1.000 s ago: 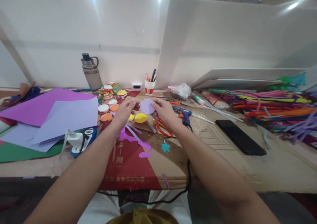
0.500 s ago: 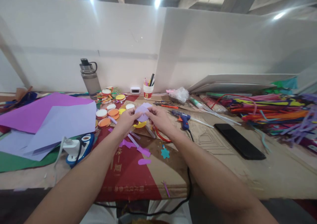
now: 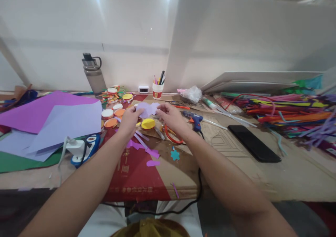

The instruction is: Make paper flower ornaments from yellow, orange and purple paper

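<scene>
A light purple paper cutout point(image 3: 147, 110) with a scalloped edge is spread between my two hands, above the table. My left hand point(image 3: 130, 120) pinches its left side, and my right hand point(image 3: 169, 116) has its thumb and fingers closed on the right side. Just below the cutout lies a yellow round disc point(image 3: 148, 123). A red ring-shaped loop point(image 3: 172, 136) rests under my right wrist. Purple paper scraps point(image 3: 143, 149) and a teal flower-shaped piece point(image 3: 174, 155) lie nearer to me on the cardboard.
To the left are large purple sheets point(image 3: 70, 120) and a power strip point(image 3: 85, 149). A bottle point(image 3: 94, 76) and a pen cup point(image 3: 158, 90) stand at the back. A glue gun point(image 3: 195, 121), a phone point(image 3: 253, 143) and colourful pipe cleaners point(image 3: 294, 114) lie right.
The paper cutout, compact between my hands before, is now opened out wider. My hands have moved slightly apart, and the yellow disc shows fully. The view has tilted down a little.
</scene>
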Tool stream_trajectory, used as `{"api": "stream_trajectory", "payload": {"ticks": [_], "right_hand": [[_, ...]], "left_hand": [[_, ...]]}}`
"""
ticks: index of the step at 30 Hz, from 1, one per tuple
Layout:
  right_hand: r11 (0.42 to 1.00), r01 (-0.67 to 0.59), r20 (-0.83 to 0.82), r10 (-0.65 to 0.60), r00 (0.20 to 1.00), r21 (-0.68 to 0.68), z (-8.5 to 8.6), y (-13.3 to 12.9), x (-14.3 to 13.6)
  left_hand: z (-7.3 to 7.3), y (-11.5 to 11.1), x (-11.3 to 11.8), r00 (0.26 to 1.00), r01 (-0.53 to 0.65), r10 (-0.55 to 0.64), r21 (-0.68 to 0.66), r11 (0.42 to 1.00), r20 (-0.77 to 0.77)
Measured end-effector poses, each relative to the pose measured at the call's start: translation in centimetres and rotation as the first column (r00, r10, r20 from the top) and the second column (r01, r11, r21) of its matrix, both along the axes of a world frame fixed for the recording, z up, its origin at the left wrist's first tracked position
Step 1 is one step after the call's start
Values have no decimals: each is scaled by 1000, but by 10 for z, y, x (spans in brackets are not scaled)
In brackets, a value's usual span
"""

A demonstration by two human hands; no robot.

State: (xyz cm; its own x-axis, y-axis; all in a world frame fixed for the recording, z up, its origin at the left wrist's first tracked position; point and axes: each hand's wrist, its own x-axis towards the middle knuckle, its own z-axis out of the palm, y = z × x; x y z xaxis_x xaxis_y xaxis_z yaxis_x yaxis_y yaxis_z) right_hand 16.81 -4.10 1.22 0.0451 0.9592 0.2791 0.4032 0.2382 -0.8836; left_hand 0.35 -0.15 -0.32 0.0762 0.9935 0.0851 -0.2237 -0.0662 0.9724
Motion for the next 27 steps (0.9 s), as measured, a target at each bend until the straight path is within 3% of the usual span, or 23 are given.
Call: {"api": "stream_trajectory", "payload": {"ticks": [2, 6, 11, 14, 16, 19, 24, 27], "right_hand": [[998, -59, 116, 59, 991, -6, 5, -3, 3], [949, -285, 310, 313, 898, -131, 18, -15, 4], [763, -548, 390, 646, 657, -342, 28, -30, -2], [653, -614, 411, 757, 508, -443, 30, -37, -8], [615, -623, 450, 785, 425, -484, 31, -43, -14], [639, -592, 571, 750, 335, -491, 32, -54, -21], [776, -478, 770, 577, 272, -412, 28, -71, -33], [784, -485, 810, 540, 228, -387, 26, -74, -40]], "left_hand": [[1, 2, -1, 998, -58, 58, 6, 998, 16], [5, 1, -1, 991, -125, 125, -13, 992, 36], [6, 0, 0, 991, -135, 135, -6, 991, 23], [6, -2, 0, 994, -103, 103, -6, 995, 28], [6, -3, 1, 997, -75, 75, 0, 997, 36], [8, -6, 2, 998, -56, 55, 7, 998, 37], [8, -6, 3, 998, -52, 52, -1, 999, 21], [8, -6, 3, 999, -52, 52, -1, 999, 11]]}}
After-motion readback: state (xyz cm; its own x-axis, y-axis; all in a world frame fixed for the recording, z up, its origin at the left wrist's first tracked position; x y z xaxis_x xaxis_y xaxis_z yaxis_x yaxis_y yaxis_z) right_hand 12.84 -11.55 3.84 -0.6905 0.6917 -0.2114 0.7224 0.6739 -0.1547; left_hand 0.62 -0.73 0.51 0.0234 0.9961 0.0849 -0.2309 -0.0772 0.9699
